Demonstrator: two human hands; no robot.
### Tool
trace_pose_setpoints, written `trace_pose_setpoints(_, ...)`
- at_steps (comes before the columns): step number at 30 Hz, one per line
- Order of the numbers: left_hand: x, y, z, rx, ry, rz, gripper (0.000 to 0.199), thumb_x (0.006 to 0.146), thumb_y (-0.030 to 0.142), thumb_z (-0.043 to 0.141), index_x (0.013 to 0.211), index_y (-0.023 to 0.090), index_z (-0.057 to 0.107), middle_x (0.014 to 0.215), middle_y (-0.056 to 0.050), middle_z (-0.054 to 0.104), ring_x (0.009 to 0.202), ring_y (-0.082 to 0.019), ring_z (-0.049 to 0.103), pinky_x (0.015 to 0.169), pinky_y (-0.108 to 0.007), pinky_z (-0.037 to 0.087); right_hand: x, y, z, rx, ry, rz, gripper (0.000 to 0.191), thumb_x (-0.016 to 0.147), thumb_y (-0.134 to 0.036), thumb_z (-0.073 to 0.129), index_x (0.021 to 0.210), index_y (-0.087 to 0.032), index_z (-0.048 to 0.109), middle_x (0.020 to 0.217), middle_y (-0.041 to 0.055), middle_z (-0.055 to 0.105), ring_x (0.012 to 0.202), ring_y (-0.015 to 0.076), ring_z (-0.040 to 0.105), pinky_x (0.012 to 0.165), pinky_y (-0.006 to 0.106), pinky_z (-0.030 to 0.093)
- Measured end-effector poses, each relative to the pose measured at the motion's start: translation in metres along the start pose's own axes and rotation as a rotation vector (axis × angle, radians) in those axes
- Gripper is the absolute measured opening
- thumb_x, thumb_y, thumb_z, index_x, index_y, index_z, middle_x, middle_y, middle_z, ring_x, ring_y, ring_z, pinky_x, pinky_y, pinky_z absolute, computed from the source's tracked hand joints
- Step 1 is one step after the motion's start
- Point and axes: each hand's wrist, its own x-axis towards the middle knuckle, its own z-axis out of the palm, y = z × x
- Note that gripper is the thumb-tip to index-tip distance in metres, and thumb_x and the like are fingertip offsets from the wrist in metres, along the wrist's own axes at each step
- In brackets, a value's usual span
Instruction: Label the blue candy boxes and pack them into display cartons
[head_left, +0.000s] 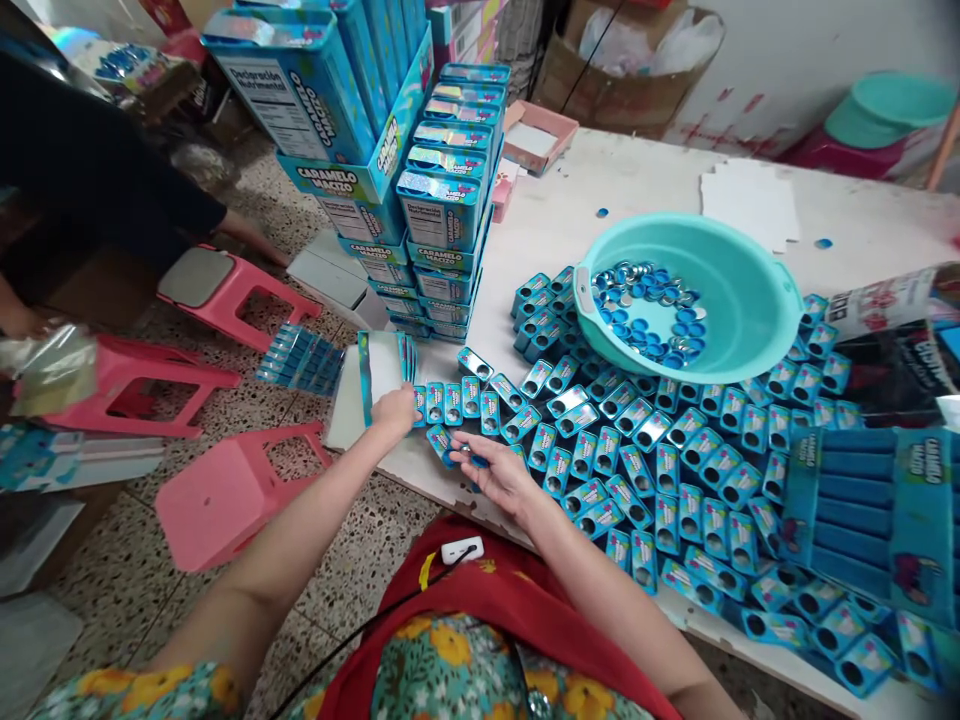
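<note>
My left hand [394, 412] is closed at the table's left edge, against the first of a short row of blue tins [452, 402] with round holes in their tops. Its fingertips are hidden, so what they grip cannot be made out. Just beyond it lies an open cardboard display box [384, 365], white inside with blue edges. My right hand [504, 478] is palm up, its fingers curled round small blue and silver round caps [477, 457]. Close to those fingers one blue tin [440, 443] lies at an angle. Some tins in the row have silver showing in their holes.
Many blue tins [667, 500] cover the table's right side. A turquoise basin [750, 290] holds round caps. Stacked display boxes [375, 170] full of tall blue tins stand at the back left. Pink stools [217, 490] and another person's arm [251, 235] are at left.
</note>
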Motion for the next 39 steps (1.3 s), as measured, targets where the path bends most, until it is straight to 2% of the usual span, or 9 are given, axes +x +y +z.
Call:
trace_pose_setpoints(6, -0.038, -0.003, 0.002, -0.274, 0.186, 0.286, 0.037, 0.083, 0.04, 0.053, 0.117, 0.025, 0.053, 0.095, -0.004, 0.062, 0.086, -0.019, 0.06, 0.074, -0.027, 0.043, 0.007, 0.001, 0.005, -0.018, -0.024, -0.038, 0.041, 0.06, -0.006, 0.072, 0.1, -0.013, 0.065, 0.096, 0.0049, 0.069, 0.082, 0.0124, 0.067, 0.082, 0.024, 0.052)
trace_pose_setpoints(9, -0.057, 0.01, 0.013, -0.443, 0.118, 0.572, 0.032, 0.087, 0.037, 0.047, 0.114, 0.026, 0.06, 0.099, -0.003, 0.057, 0.087, -0.016, 0.057, 0.077, -0.025, 0.044, 0.008, -0.003, 0.011, -0.07, -0.088, -0.083, 0.051, 0.054, -0.006, 0.072, 0.103, -0.016, 0.064, 0.089, 0.0, 0.07, 0.076, 0.0111, 0.066, 0.08, 0.024, 0.052)
trace_pose_setpoints(13, -0.065, 0.021, 0.023, -0.407, 0.038, 0.696, 0.023, 0.085, 0.027, 0.049, 0.098, 0.025, 0.067, 0.097, -0.003, 0.056, 0.09, -0.016, 0.055, 0.078, -0.026, 0.043, 0.008, -0.006, 0.016, -0.1, -0.153, -0.08, 0.053, 0.052, -0.004, 0.073, 0.103, -0.018, 0.064, 0.083, -0.0035, 0.069, 0.075, 0.0103, 0.064, 0.081, 0.026, 0.052)
trace_pose_setpoints(20, -0.033, 0.01, 0.008, -0.212, 0.188, 0.433, 0.012, 0.082, 0.019, 0.049, 0.089, 0.019, 0.059, 0.093, -0.004, 0.061, 0.084, -0.017, 0.058, 0.074, -0.026, 0.043, 0.011, -0.008, 0.004, 0.162, 0.005, -0.055, 0.02, 0.078, -0.031, 0.066, 0.084, -0.012, 0.064, 0.086, 0.0085, 0.069, 0.081, 0.0165, 0.067, 0.086, 0.035, 0.053)
trace_pose_setpoints(23, -0.016, 0.02, 0.0, -0.031, 0.078, 0.291, 0.019, 0.08, 0.023, 0.054, 0.098, 0.02, 0.055, 0.097, -0.006, 0.065, 0.088, -0.021, 0.061, 0.07, -0.027, 0.042, 0.01, -0.014, -0.001, 0.204, 0.002, -0.048, 0.013, 0.082, -0.02, 0.06, 0.088, -0.01, 0.064, 0.089, 0.0102, 0.069, 0.08, 0.0166, 0.068, 0.086, 0.033, 0.053)
trace_pose_setpoints(28, -0.002, 0.036, -0.006, 0.126, -0.044, 0.123, 0.036, 0.079, 0.032, 0.057, 0.111, 0.019, 0.05, 0.097, -0.011, 0.068, 0.091, -0.027, 0.063, 0.066, -0.028, 0.042, 0.007, -0.02, -0.006, 0.227, 0.005, -0.035, 0.02, 0.085, -0.015, 0.052, 0.102, -0.008, 0.06, 0.099, 0.0141, 0.068, 0.087, 0.0195, 0.069, 0.085, 0.034, 0.054)
trace_pose_setpoints(32, -0.015, 0.031, -0.007, 0.1, 0.036, 0.125, 0.037, 0.081, 0.035, 0.055, 0.114, 0.019, 0.051, 0.098, -0.011, 0.067, 0.09, -0.028, 0.063, 0.067, -0.031, 0.044, 0.002, -0.02, -0.008, 0.229, -0.076, -0.043, 0.032, 0.085, -0.018, 0.055, 0.115, -0.01, 0.052, 0.106, 0.0157, 0.067, 0.092, 0.02, 0.068, 0.087, 0.035, 0.053)
trace_pose_setpoints(36, -0.048, 0.035, 0.001, -0.173, 0.197, 0.468, 0.032, 0.085, 0.037, 0.049, 0.112, 0.023, 0.058, 0.111, -0.007, 0.06, 0.098, -0.022, 0.059, 0.079, -0.03, 0.044, 0.001, -0.017, -0.01, 0.137, -0.156, -0.068, 0.047, 0.078, -0.019, 0.066, 0.121, -0.014, 0.048, 0.102, 0.0094, 0.068, 0.089, 0.0179, 0.068, 0.085, 0.035, 0.054)
trace_pose_setpoints(39, -0.063, 0.043, 0.008, -0.355, 0.055, 0.765, 0.023, 0.086, 0.03, 0.046, 0.09, 0.022, 0.067, 0.097, -0.003, 0.063, 0.095, -0.018, 0.056, 0.084, -0.027, 0.043, 0.003, -0.011, -0.006, 0.062, -0.195, -0.104, 0.052, 0.073, -0.02, 0.071, 0.12, -0.021, 0.051, 0.102, 0.003, 0.067, 0.091, 0.016, 0.067, 0.088, 0.035, 0.053)
